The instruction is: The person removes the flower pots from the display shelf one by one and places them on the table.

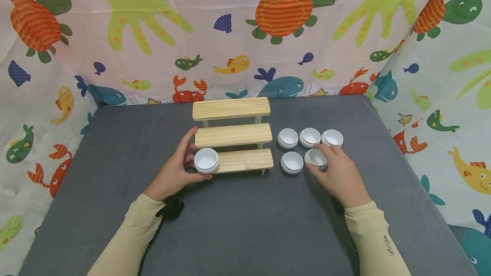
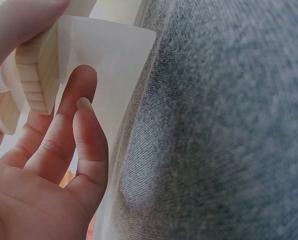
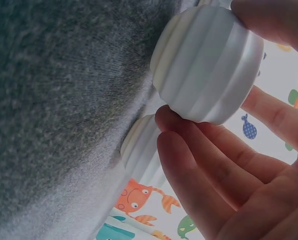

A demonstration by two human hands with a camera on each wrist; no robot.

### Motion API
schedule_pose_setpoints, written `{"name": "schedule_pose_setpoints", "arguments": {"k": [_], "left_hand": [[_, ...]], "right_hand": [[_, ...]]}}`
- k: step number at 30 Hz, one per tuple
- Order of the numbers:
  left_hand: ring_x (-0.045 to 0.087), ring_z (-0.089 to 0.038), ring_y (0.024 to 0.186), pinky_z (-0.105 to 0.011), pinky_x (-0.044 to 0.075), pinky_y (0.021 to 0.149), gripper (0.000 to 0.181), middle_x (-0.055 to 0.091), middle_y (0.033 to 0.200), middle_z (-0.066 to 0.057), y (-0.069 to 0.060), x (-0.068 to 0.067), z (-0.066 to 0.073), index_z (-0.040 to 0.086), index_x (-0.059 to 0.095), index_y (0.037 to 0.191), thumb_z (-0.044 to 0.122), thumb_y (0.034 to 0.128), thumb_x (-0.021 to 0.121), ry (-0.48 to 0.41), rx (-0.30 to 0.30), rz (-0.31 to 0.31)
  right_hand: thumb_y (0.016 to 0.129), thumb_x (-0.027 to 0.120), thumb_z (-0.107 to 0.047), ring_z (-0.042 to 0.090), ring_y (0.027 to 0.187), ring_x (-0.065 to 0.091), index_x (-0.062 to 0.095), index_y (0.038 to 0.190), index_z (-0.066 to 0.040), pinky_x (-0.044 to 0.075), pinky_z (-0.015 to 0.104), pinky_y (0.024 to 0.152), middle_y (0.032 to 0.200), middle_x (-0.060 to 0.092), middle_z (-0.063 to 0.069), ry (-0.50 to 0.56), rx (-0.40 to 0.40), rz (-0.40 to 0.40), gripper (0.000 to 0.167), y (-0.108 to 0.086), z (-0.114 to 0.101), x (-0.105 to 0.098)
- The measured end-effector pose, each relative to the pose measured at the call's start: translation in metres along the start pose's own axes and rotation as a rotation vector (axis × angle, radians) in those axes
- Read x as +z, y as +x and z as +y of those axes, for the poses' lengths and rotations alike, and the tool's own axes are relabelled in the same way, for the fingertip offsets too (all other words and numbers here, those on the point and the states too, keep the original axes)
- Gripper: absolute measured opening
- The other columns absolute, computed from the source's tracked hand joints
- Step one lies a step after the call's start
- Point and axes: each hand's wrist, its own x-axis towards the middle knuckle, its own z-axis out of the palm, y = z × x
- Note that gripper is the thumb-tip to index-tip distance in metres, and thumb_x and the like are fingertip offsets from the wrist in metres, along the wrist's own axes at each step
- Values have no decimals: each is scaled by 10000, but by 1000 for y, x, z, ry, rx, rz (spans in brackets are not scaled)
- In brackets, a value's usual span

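A three-step stand with pale wooden planks (image 1: 234, 135) and translucent side supports (image 2: 109, 55) stands on the grey table. One small white ribbed bowl (image 1: 206, 160) sits at the left end of its lowest plank. My left hand (image 1: 178, 163) holds that end of the stand, its thumb at the lowest plank's front edge and its fingers (image 2: 89, 155) against the side support. To the right of the stand, my right hand (image 1: 339, 171) grips another white ribbed bowl (image 3: 209, 65) between thumb and fingers. That bowl is in the front row of the group, partly covered by the hand.
Several more white bowls are near the right hand: three in a back row, including the middle one (image 1: 310, 137), and one in front (image 1: 292, 162). The grey cloth-covered table (image 1: 245, 225) extends toward me. A curtain (image 1: 230, 20) printed with sea animals hangs behind and at the sides.
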Motion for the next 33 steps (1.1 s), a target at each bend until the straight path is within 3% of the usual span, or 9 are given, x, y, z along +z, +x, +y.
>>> {"name": "schedule_pose_setpoints", "arguments": {"k": [4,10,21,33], "left_hand": [[720,-246,1094,-275,557,924,1421,575,1355,-76,0,0,1,527,75,1698,111,725,1024,-9,-6,-3],[718,-250,1104,-275,555,940,1420,571,1361,-85,0,0,0,426,67,1733,104,731,1020,-18,3,-9],[723,-243,1105,-272,555,962,1412,574,1352,-84,-1,-1,0,397,62,1740,125,738,1020,-20,4,-13],[719,-243,1106,-264,554,951,1402,574,1372,-65,-2,0,2,499,78,1709,105,742,1014,-24,-4,-6]], "right_hand": [[937,835,-307,484,1192,675,638,1442,-97,523,681,959,1342,663,238,1,-6,8,581,0,1,1],[936,834,-306,481,1182,677,644,1432,-90,521,677,958,1326,666,236,2,-6,11,574,-1,2,2],[949,821,-323,485,1217,654,622,1462,-104,504,691,985,1380,636,239,16,29,-48,592,-1,1,0],[942,825,-313,493,1211,654,623,1460,-95,504,690,980,1379,632,245,11,30,-46,597,0,1,0]]}}
